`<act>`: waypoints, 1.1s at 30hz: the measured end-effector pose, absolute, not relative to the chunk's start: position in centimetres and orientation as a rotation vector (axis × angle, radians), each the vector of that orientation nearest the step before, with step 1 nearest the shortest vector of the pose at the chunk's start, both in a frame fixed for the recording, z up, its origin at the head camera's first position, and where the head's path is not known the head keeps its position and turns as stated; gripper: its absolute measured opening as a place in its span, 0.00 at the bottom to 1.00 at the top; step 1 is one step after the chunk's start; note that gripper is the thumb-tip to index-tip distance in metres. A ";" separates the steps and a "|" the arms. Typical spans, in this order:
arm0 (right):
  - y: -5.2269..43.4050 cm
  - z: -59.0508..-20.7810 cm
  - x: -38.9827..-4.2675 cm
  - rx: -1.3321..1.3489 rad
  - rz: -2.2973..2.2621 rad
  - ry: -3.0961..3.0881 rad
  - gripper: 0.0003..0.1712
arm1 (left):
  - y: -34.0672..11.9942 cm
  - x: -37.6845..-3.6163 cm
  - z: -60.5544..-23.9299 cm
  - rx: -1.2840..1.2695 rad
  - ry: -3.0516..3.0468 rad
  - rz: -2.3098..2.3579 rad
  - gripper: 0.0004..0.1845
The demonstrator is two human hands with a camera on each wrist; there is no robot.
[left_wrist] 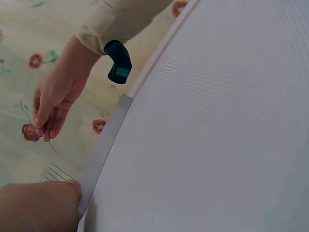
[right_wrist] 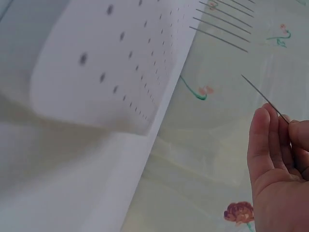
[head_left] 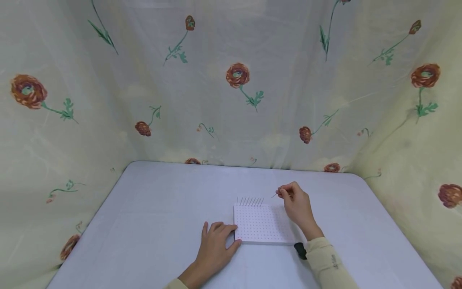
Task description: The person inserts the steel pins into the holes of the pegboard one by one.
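A flat white board (head_left: 265,230) marked with a grid of small dots lies on the table. Along its far edge stands a row of several thin needles (head_left: 250,202), leaning slightly right. My left hand (head_left: 215,245) rests at the board's left side, index fingertip on the edge and thumb by the near left corner. Between thumb and fingers, my right hand (head_left: 298,206) pinches a single needle (right_wrist: 263,96). Its free tip points down and left, above the far edge and to the right of the row. The left wrist view shows the board's side face (left_wrist: 104,150).
A white table (head_left: 162,208) with rounded far corners carries the board. Flower-patterned cloth (head_left: 216,100) hangs behind and along both sides. A black device (head_left: 300,251) sits at the right wrist, close to the board's near right corner.
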State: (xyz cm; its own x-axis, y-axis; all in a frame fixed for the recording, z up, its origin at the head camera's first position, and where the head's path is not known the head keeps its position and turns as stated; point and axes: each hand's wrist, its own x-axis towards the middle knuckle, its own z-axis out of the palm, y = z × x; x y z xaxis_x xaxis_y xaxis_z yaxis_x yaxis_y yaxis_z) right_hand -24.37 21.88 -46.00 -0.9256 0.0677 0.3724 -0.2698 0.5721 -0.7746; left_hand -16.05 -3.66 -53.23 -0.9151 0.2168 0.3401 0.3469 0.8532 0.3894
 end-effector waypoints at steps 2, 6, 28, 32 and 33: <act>21.6 -46.0 -24.5 0.187 1.291 -2.450 0.05 | -3.6 -16.1 -53.2 -0.423 -2.751 -0.644 0.23; 21.1 -46.1 -24.7 0.215 1.250 -2.471 0.04 | -3.6 -16.1 -52.9 -0.422 -2.756 -0.627 0.23; 19.6 -47.1 -25.1 0.263 0.981 -2.558 0.02 | -3.8 -16.0 -53.0 -0.431 -2.742 -0.645 0.22; 19.5 -47.2 -25.1 0.246 0.970 -2.600 0.02 | -3.7 -16.0 -53.2 -0.427 -2.744 -0.636 0.22; 19.5 -47.3 -25.0 0.241 0.970 -2.611 0.02 | -3.7 -16.0 -53.2 -0.425 -2.744 -0.633 0.22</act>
